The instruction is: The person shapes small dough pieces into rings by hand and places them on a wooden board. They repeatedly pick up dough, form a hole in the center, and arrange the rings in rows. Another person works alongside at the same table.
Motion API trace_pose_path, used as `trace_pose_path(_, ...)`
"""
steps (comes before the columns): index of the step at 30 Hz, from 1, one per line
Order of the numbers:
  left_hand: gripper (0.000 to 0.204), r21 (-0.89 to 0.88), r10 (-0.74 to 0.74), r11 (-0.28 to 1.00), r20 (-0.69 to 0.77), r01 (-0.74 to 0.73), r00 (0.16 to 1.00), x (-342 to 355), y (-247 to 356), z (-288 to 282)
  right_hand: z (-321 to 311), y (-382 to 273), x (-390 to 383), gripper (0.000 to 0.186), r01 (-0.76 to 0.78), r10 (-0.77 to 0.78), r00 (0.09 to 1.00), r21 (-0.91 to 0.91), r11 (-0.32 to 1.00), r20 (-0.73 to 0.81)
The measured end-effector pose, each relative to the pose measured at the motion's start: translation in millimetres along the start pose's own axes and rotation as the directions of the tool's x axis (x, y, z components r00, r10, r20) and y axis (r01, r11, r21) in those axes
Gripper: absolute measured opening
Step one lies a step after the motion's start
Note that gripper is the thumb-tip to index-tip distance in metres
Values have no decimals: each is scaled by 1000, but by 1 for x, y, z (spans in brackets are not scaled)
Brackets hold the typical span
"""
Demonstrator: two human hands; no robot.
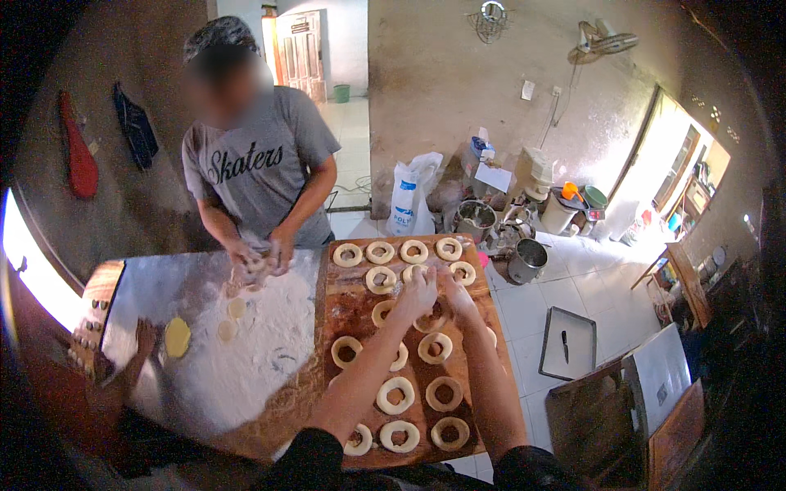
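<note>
Powdery flour (pixel 266 352) lies beside wooden board (pixel 348 306), left edge; dough rings (pixel 381 396) atop; left hand (pixel 421 295), right hand (pixel 458 293) close together toward far edge, grip unclear.

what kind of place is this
Probably a small bakery or doughnut workshop: dough rings lie in rows on a wooden board, white powder, likely flour, is spread beside it, and large metal pots stand on the floor beyond.
</note>
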State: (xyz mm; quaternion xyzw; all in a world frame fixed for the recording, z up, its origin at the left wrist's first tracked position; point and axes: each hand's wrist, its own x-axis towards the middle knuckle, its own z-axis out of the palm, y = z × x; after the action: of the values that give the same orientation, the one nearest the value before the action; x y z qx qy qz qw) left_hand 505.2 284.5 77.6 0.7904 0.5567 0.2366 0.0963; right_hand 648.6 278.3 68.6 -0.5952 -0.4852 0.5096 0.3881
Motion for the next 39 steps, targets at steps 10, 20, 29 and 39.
trace_pose_path(10,79,129,-230,971,300,200,926,-19,-11,-4,-12,57,16,123,-70,2,996,-817,572,-84)
trace_pose_path(20,54,-491,-94,870,-258,-47,962,-166,-86,-89,123,-21,-99,61,297,-296,948,-662,688,118)
trace_pose_path(29,35,-501,-779,589,-142,634,611,-338,-321,-186,509,-24,-39,44,429,-183,899,-720,545,397)
trace_pose_path(39,33,-671,-696,625,-248,400,674,-360,-378,-246,533,-66,-79,30,352,-166,724,-152,924,669)
